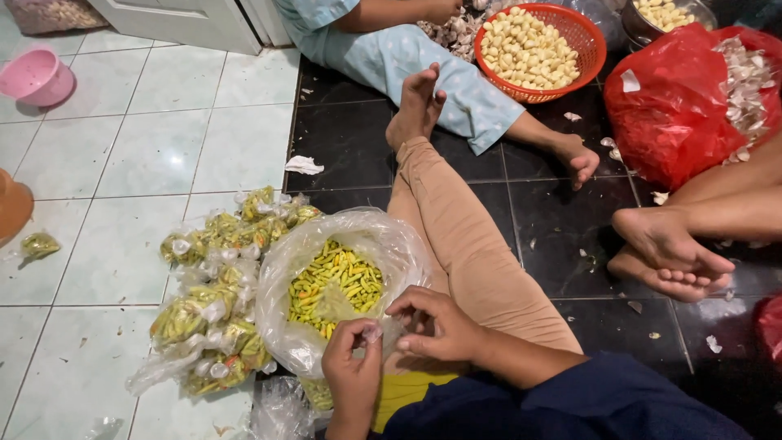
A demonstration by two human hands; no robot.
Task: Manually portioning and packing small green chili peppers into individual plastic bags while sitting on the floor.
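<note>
My left hand (352, 367) and my right hand (436, 324) meet low in the middle of the view, fingers pinched on the top of a small clear plastic bag (373, 332). Just beyond them stands a big clear plastic bag (303, 253), open, full of green and yellow chillies (336, 281). To its left lies a heap of several small tied packets of chillies (213, 293). My leg in tan trousers (456, 236) stretches away from me over the dark tiles.
Another person in pale blue (407, 57) sits ahead beside an orange basket of peeled garlic (588, 37). A red bag of garlic skins (676, 114) and someone's bare feet (664, 253) are at right. A pink bowl (37, 77) sits far left.
</note>
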